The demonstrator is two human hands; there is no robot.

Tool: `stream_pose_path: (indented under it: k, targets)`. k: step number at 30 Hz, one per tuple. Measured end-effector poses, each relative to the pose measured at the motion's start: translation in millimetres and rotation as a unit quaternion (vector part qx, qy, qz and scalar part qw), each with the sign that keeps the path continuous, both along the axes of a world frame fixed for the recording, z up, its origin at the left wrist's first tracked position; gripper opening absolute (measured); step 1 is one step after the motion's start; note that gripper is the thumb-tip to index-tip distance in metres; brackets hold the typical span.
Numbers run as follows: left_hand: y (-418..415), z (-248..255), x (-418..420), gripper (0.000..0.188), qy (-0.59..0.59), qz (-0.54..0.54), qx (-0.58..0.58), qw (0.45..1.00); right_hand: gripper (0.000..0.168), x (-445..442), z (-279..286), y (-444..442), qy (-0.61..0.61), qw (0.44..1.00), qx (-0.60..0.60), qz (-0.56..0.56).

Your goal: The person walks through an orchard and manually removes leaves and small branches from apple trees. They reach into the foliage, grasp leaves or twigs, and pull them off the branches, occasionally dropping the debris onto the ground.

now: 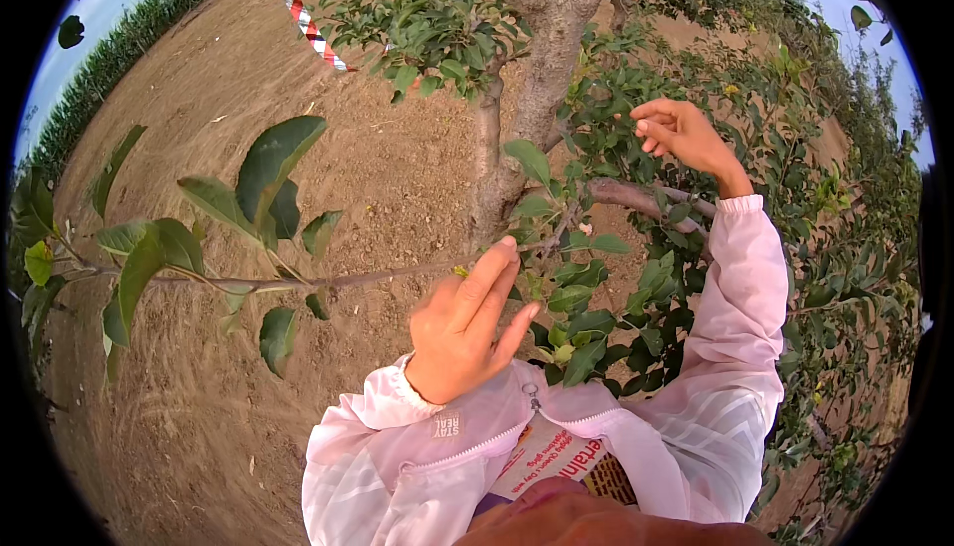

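Observation:
A thin leafy shoot runs across from the left to a knot of twigs beside the trunk of a fruit tree. My left hand is over the shoot near its base, fingers stretched out and thumb apart; its fingers do not close around the wood, and I cannot tell whether they touch it. Serrated green leaves crowd just right of this hand. Farther out on the right, my right hand hangs above the foliage with loosely bent fingers, and nothing shows in its grasp.
A low side branch passes beneath my right hand. Dense foliage fills the right side. A red and white striped tape hangs at the upper left above dry bare soil. Tall green plants line the far left.

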State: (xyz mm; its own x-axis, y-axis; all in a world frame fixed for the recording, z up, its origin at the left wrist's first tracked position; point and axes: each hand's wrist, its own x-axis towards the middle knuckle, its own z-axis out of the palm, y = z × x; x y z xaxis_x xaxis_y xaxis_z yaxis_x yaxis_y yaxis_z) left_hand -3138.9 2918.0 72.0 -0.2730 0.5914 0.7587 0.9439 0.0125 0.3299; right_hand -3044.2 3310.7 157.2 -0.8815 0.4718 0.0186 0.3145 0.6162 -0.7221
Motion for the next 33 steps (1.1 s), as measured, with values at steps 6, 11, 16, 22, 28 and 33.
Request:
stream_pose_path:
  k: [6,11,16,22,28,33]
  targets:
    - [-4,1,-7,0.046,0.000,-0.010,0.006,1.000,0.029,-22,18,-89,0.007,0.992,0.004,0.125]
    - [-9,1,-17,0.045,0.000,-0.042,0.000,0.999,0.026,-35,22,-135,0.007,0.982,0.022,0.189]
    - [-11,2,-29,0.047,0.020,-0.066,0.003,0.998,0.025,-40,27,-163,0.039,0.968,0.097,0.226]
    - [-10,2,-49,0.049,0.057,-0.102,0.002,0.993,0.024,-32,27,-190,0.061,0.982,0.108,0.144]
    - [-2,4,-64,0.050,0.061,-0.171,-0.001,0.983,0.031,2,16,-214,0.100,0.988,0.120,0.018]
    - [11,4,-61,0.050,0.071,-0.224,0.032,0.972,0.040,55,-12,-247,0.107,0.969,0.209,-0.082]
